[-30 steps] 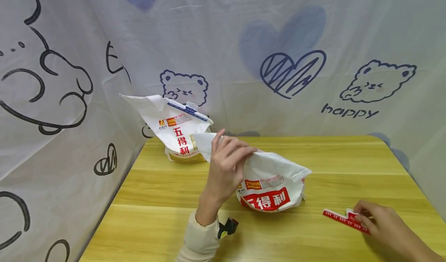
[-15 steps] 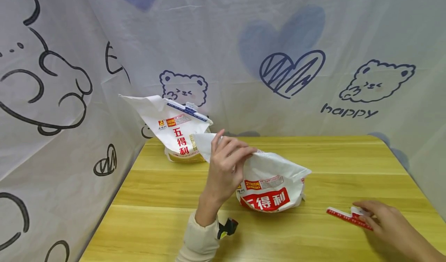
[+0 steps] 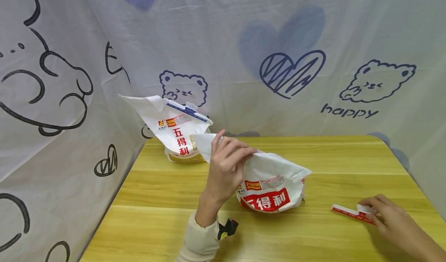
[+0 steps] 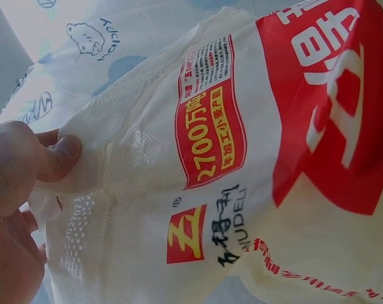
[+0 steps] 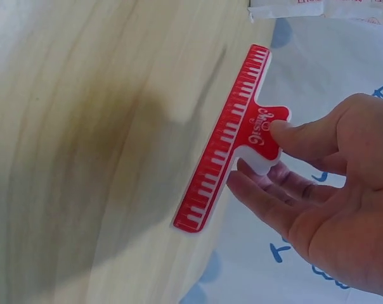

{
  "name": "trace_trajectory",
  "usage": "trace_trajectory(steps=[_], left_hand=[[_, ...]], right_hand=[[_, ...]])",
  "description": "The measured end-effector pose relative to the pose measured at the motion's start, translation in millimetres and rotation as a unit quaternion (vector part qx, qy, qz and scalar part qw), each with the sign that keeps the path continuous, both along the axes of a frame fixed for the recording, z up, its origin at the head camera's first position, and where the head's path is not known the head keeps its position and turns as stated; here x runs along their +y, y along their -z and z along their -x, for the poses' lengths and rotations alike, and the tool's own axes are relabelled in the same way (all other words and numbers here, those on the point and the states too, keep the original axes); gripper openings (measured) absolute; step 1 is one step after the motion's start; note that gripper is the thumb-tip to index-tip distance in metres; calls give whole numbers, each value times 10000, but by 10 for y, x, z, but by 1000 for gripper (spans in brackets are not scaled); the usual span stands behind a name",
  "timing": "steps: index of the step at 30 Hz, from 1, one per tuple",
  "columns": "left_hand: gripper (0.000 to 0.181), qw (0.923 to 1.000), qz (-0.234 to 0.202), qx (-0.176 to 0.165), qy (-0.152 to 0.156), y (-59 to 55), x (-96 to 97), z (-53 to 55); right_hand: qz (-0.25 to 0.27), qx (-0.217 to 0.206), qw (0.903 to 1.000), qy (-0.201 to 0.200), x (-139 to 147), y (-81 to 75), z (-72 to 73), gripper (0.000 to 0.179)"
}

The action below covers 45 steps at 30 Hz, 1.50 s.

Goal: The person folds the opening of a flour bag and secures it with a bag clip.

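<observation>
My left hand [image 3: 226,165] pinches the gathered top edge of a white flour bag [image 3: 275,177] with red printing; the thumb presses the folded plastic in the left wrist view, where the bag [image 4: 134,158] fills most of the picture. At the right of the table, my right hand [image 3: 393,219] grips a red clip [image 3: 352,213] by its tab. Seen from the right wrist, this long clip [image 5: 223,145] carries a piano-key pattern and the word Music, with the thumb on one side of the tab and fingers behind it. The clip is apart from the bag.
Behind and to the left stands a second white flour bag [image 3: 177,134], its top held by a blue clip [image 3: 188,111]. The wooden table [image 3: 167,223] is bordered by a white curtain [image 3: 223,41] with bear and heart drawings.
My right hand has shifted slightly to the right with the red clip, moving it farther from the bag. The left hand and both bags stay in place.
</observation>
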State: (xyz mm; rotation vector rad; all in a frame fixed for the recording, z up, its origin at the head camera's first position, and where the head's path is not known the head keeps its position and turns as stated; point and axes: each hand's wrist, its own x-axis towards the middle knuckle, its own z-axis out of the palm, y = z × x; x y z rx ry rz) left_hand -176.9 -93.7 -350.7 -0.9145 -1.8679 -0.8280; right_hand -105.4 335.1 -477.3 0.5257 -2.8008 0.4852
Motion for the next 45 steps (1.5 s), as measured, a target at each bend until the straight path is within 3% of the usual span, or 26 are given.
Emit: trace_trajectory(steps=[9, 26, 38, 45], left_hand=[[9, 10000, -27, -34, -20, 3, -18, -2], [9, 10000, -3, -39, 10, 6, -11, 7], [8, 10000, 48, -51, 3, -3, 2, -6], [9, 10000, 72, -12, -46, -3, 3, -14]], right_hand=[[122, 138, 9997, 177, -9, -97, 18, 36], [606, -61, 9978, 276, 35, -197, 80, 33], [332, 509, 9978, 273, 8, -264, 88, 39], [667, 360, 9965, 365, 7, -326, 107, 39]])
